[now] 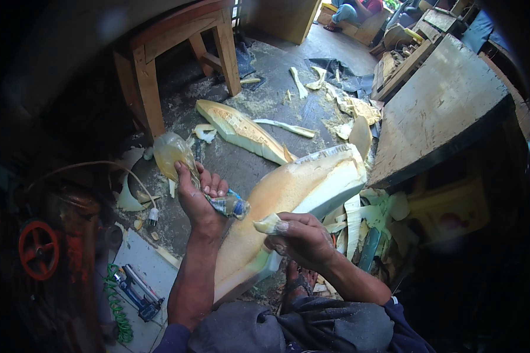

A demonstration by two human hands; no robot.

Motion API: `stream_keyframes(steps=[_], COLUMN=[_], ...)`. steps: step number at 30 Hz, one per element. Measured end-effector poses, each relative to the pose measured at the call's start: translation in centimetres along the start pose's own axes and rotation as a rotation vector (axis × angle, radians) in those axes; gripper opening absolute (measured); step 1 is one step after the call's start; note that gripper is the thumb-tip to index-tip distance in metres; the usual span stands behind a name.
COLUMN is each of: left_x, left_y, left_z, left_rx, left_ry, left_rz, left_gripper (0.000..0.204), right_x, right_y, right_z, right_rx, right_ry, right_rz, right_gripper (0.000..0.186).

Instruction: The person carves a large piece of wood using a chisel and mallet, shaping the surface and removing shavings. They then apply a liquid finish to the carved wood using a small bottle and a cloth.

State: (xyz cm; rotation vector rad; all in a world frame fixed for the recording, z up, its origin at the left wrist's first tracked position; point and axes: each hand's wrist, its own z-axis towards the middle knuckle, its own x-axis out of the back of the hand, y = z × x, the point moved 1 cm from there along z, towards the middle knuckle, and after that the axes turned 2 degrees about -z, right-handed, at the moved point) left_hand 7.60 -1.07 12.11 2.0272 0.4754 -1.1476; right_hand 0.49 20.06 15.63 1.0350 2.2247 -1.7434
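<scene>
My left hand (203, 191) is closed around a clear plastic bottle (172, 152) with a yellowish coating or liquid inside. The bottle lies tilted, its blue-marked narrower end (232, 205) pointing right toward my other hand. Between the thumb and fingers of my right hand (303, 238) is a small pale foam scrap (269, 224). Below both hands, a long shaped foam block (282, 191) slants from my lap away to the right. Its top is tan and its cut sides are whitish. The scrap is held just above the block; whether they touch is hard to tell.
A second long foam piece (241, 130) lies on the floor ahead, among scattered foam offcuts (298, 82). A wooden stool (182, 38) stands far left, a worn board (441, 112) at right. Tools (138, 294) and a red handwheel (39, 249) are at left. Another person (350, 12) sits far off.
</scene>
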Motion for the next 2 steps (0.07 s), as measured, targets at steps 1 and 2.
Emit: stream_keyframes(steps=[1,2], left_x=[0.20,0.55], left_y=[-0.40,-0.80], left_z=[0.26,0.52], left_rx=[0.019,0.065], left_ry=[-0.068,-0.064], left_rz=[-0.048,-0.075], left_gripper=[0.046,0.047], right_x=[0.52,1.28], right_y=[0.10,0.12], right_z=[0.06,-0.05], right_rx=[0.005,0.006], right_ry=[0.013,0.047], right_rz=[0.089,0.105], right_gripper=[0.043,0.047])
